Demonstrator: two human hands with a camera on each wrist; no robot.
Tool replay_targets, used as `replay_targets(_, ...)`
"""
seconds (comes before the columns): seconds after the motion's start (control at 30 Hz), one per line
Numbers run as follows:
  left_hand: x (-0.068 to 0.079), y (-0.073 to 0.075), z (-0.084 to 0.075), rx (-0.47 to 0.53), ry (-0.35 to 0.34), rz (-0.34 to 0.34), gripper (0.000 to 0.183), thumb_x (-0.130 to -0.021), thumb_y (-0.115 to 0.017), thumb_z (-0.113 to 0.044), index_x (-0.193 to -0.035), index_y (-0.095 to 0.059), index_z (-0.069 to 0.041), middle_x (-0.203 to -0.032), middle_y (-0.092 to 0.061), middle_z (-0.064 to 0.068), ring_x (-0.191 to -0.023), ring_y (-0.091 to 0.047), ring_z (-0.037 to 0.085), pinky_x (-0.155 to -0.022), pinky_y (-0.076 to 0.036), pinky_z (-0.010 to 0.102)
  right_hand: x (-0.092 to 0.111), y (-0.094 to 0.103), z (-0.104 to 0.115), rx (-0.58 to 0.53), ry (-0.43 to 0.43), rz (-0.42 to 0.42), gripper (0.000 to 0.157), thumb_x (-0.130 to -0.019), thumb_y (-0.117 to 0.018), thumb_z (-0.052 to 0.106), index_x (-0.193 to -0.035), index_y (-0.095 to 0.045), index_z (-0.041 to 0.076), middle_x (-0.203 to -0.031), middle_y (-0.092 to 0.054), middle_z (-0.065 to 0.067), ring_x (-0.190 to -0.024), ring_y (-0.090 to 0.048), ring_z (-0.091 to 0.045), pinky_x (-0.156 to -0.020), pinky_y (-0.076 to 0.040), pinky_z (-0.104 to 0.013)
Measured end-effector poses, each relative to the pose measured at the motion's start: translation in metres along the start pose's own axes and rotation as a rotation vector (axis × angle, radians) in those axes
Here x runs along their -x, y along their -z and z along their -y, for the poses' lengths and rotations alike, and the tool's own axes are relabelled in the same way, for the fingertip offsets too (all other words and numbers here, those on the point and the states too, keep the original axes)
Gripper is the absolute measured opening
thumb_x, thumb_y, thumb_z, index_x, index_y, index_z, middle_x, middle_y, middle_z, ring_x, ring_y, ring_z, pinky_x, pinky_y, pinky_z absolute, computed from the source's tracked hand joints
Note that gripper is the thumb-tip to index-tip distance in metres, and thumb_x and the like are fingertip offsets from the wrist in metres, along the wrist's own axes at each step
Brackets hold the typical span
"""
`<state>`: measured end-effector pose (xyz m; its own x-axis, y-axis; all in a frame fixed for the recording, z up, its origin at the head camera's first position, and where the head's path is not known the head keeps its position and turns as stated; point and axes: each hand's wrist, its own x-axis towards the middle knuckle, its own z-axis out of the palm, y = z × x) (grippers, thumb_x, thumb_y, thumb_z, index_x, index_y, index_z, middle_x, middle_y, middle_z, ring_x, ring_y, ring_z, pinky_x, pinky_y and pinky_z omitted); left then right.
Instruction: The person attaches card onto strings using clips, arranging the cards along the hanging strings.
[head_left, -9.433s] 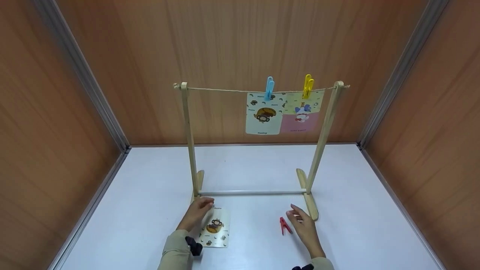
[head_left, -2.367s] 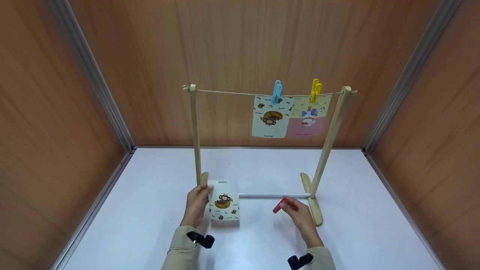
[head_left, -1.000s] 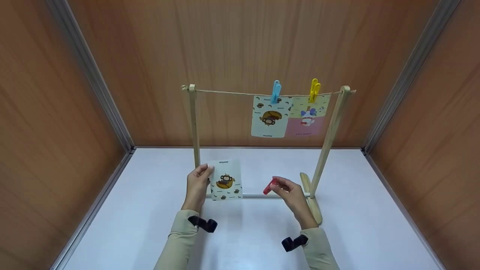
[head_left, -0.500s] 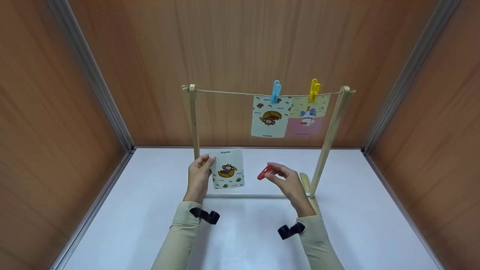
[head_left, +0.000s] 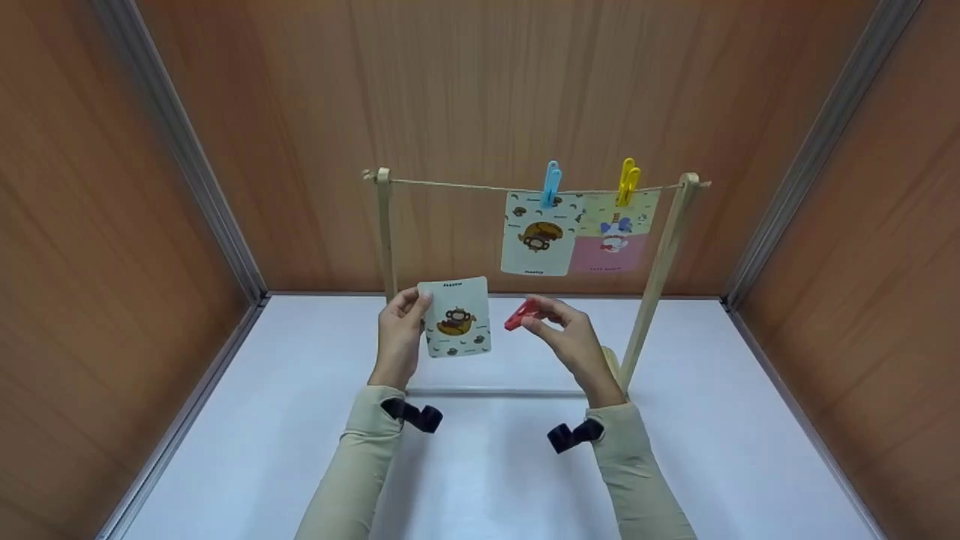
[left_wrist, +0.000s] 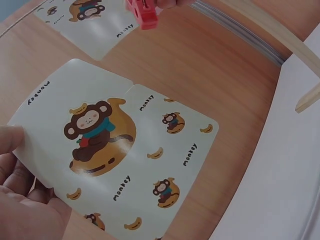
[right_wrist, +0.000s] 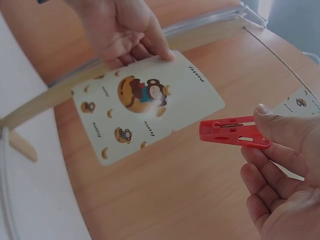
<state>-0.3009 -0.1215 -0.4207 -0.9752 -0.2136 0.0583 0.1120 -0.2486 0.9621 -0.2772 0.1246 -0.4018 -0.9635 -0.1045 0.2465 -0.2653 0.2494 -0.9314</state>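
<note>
My left hand (head_left: pixel 400 335) pinches the left edge of a white monkey card (head_left: pixel 457 319), held up below the string. In the left wrist view the card (left_wrist: pixel 100 127) shows a monkey on a banana and the word "monkey". To its right, my right hand (head_left: pixel 571 341) grips a red clothespin (head_left: pixel 521 314) between thumb and fingers, apart from the card. The right wrist view has the clothespin (right_wrist: pixel 235 133) with its handle end in the fingers and its nose toward the card. Above runs a string (head_left: pixel 450 184) tied between two wooden posts.
A blue clothespin (head_left: pixel 551 184) holds another monkey card (head_left: pixel 537 251) on the string. Beside it a yellow clothespin (head_left: pixel 628 181) holds a green and pink card (head_left: pixel 609 251). The right post (head_left: pixel 660 277) and a white crossbar (head_left: pixel 495 392) belong to the stand. Wooden walls surround the white table (head_left: pixel 480 465).
Since lying on the table, the card and red clothespin have been picked up. Over the last second both hands have risen toward the string, and the right hand has come nearer the card.
</note>
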Motion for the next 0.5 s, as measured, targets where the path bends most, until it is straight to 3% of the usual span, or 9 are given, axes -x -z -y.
replay_targets(0.5, -0.006, -0.016, -0.026, -0.008, -0.038, 0.022, 0.025, -0.098, -0.056, -0.022, -0.118, -0.056, -0.006, -0.114, -0.063, 0.01, -0.102, -0.058, 0.02, -0.089, -0.045, 0.031, -0.019, -0.001, 0.036, 0.015, 0.022, 0.013, 0.047, -0.088, -0.068, 0.033, -0.13, -0.061, 0.013, -0.12, -0.065, -0.008, -0.113, -0.057, -0.023, -0.102, -0.044, -0.041)
